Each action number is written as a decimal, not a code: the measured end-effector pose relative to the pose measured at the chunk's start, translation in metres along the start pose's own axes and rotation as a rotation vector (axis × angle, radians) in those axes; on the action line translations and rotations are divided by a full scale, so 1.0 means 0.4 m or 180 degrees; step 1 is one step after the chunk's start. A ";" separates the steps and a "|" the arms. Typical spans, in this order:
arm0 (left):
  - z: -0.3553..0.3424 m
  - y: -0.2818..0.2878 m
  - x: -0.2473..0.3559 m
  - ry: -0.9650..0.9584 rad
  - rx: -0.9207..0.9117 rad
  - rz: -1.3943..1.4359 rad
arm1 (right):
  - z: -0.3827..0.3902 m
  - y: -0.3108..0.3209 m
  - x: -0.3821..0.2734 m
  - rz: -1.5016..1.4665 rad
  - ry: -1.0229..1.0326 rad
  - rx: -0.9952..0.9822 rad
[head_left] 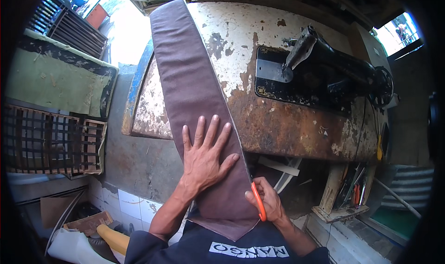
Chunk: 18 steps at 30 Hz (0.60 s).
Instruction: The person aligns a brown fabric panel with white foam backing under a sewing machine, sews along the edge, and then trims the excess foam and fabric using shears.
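A long strip of dark maroon fabric (190, 74) runs from the worn table down over its front edge to my lap. My left hand (206, 155) lies flat on the fabric with its fingers spread. At the strip's right edge, my right hand (271, 201) is closed around orange-handled scissors (258, 203). The blades are mostly hidden by the hand and the cloth edge, so how far they are apart cannot be seen.
A black sewing machine (333, 71) stands on the peeling table (282, 125) at the right. Tools (357, 194) sit in a wooden holder below. To the left are a webbed wooden frame (51, 141) and a green padded panel (60, 81).
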<state>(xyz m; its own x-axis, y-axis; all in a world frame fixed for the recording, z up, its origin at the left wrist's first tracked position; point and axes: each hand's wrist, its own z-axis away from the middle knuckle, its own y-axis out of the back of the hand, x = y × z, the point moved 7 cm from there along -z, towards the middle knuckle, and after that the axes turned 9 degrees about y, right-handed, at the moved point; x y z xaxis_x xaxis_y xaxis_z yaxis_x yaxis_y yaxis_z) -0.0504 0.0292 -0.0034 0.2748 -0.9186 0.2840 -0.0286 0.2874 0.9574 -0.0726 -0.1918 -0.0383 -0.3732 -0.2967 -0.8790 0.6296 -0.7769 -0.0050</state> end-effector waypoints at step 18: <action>-0.011 -0.002 0.006 -0.0016 -0.0159 -0.0110 | 0.023 -0.002 0.008 -0.0027 0.0228 0.0013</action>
<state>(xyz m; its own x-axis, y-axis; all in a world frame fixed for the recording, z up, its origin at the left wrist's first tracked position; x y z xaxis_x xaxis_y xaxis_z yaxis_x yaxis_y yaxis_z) -0.0454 0.0282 -0.0036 0.2700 -0.9295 0.2513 0.0288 0.2687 0.9628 -0.0805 -0.1972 -0.0368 -0.3288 -0.2497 -0.9108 0.6237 -0.7816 -0.0109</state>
